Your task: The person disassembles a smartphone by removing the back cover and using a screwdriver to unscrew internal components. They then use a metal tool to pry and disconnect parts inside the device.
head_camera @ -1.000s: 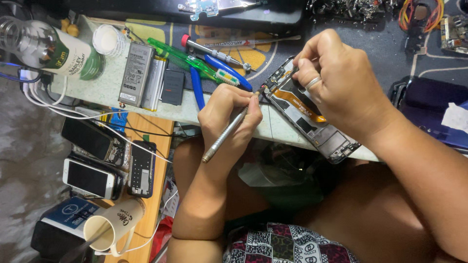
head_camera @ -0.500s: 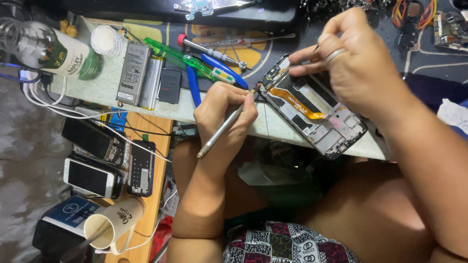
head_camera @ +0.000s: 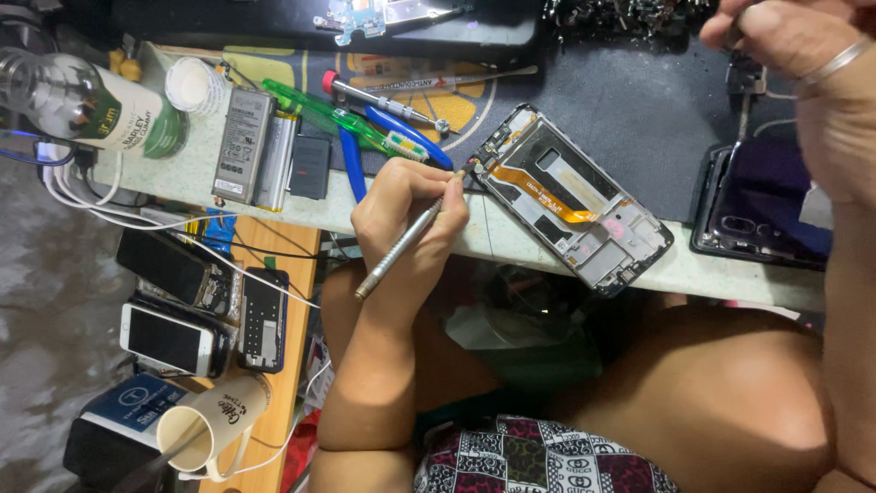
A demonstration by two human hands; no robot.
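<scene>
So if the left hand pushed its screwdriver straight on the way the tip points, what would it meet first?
The left hand holds the metal screwdriver aimed up-right; its tip seems already at the opened phone frame, near the top corner, though contact is unclear.

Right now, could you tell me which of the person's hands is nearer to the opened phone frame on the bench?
Left. The left hand grips a metal screwdriver whose tip meets the opened phone frame at its near corner. The right hand is raised off to the frame's far side, clear of it.

A pale workbench above a wooden shelf and grey floor.
</scene>
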